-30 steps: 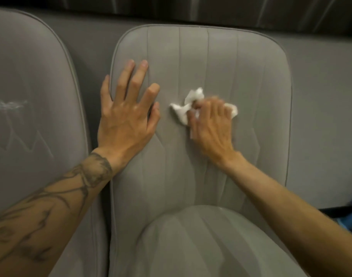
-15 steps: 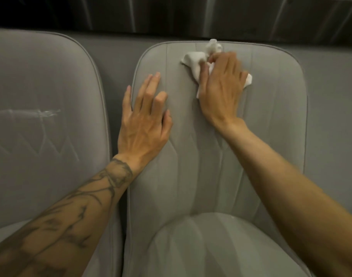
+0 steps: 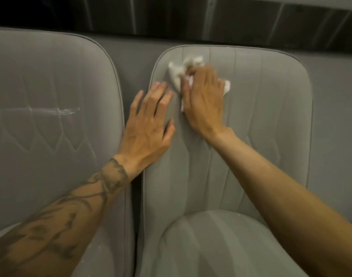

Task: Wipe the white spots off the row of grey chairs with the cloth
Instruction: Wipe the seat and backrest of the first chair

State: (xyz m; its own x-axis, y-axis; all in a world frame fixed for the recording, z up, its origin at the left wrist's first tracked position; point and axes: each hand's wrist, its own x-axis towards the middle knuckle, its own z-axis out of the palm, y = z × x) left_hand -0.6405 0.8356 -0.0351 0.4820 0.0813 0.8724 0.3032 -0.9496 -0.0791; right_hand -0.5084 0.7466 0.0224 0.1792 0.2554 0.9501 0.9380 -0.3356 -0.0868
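Note:
Two grey upholstered chairs stand side by side. On the right chair's backrest (image 3: 261, 120), near its upper left, my right hand (image 3: 205, 100) presses a crumpled white cloth (image 3: 177, 73) against the fabric, fingers curled over it. My left hand (image 3: 149, 126) lies flat with straight fingers on the same backrest's left edge, just beside the right hand. The left chair's backrest (image 3: 51, 80) carries white streaks (image 3: 67, 111) across its middle, along the stitched pattern. The cloth is blurred and partly hidden under my right hand.
The right chair's seat cushion (image 3: 221, 246) fills the bottom of the view. A narrow dark gap (image 3: 134, 196) separates the two chairs. Behind the backrests runs a grey ledge (image 3: 131, 48), then a dark panelled wall (image 3: 171, 15).
My right hand with the cloth rose from mid-backrest to the top edge, then came down and left towards my left hand. The left hand kept resting on the backrest's left edge.

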